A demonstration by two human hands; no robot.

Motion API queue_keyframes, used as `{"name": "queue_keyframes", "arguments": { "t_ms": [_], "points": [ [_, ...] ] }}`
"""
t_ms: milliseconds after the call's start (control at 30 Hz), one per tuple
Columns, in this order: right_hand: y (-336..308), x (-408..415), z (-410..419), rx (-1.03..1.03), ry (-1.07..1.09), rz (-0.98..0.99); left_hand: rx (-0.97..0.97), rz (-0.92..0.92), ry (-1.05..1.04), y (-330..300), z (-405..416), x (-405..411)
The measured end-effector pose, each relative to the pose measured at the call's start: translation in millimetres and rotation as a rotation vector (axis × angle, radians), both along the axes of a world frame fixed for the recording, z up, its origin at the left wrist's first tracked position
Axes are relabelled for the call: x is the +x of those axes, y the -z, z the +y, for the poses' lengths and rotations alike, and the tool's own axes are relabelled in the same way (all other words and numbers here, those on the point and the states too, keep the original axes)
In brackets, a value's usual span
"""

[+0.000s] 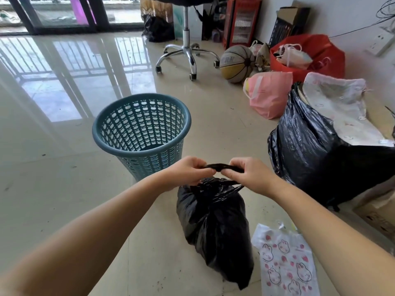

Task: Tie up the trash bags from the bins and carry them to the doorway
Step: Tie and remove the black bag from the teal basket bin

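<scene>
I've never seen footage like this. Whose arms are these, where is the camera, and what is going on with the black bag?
No machine here: a person wears a wide-angle camera on the head, looking down at their own bare arms. The left hand and right hand both pinch the twisted top of a small black trash bag standing on the tiled floor, apparently tying it. Behind it stands a teal plastic bin with no bag in it. To the right sits a larger black bag, and a basketball farther back.

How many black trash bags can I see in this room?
3. One small bag on the floor under both hands, its top being tied; one big bag at right by the wall; one far back beside the chair. Clutter may hide others.
</scene>
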State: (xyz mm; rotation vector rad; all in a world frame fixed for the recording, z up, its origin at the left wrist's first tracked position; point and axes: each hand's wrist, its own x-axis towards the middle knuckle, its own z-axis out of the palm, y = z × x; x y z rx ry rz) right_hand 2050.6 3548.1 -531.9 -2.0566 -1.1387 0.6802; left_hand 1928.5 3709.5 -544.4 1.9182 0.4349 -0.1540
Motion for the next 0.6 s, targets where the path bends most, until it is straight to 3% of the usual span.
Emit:
{"name": "queue_keyframes", "arguments": {
  "t_ms": [67,133,300,400,600],
  "points": [
    [24.3,-1.9,-4.0,-0.093,-0.061,-0.138,0.309,0.066,0.08,15.7,1.1,-1.1],
    [49.2,-5.3,-5.9,-0.179,-0.132,-0.23,0.428,0.088,0.151,32.1,-0.7,-3.9],
    [79.1,-10.9,-2.9,-0.302,-0.168,-0.363,0.455,0.124,0.156,61.9,-6.1,-10.2],
    [73.2,-25.2,-7.9,-0.411,-0.273,-0.37,0.451,0.236,0.189,59.1,-10.5,-20.2],
    [-21.7,-24.7,-6.4,-0.489,-0.373,-0.393,0.366,0.282,0.111,-24.0,-25.8,-30.7]
  ]
}}
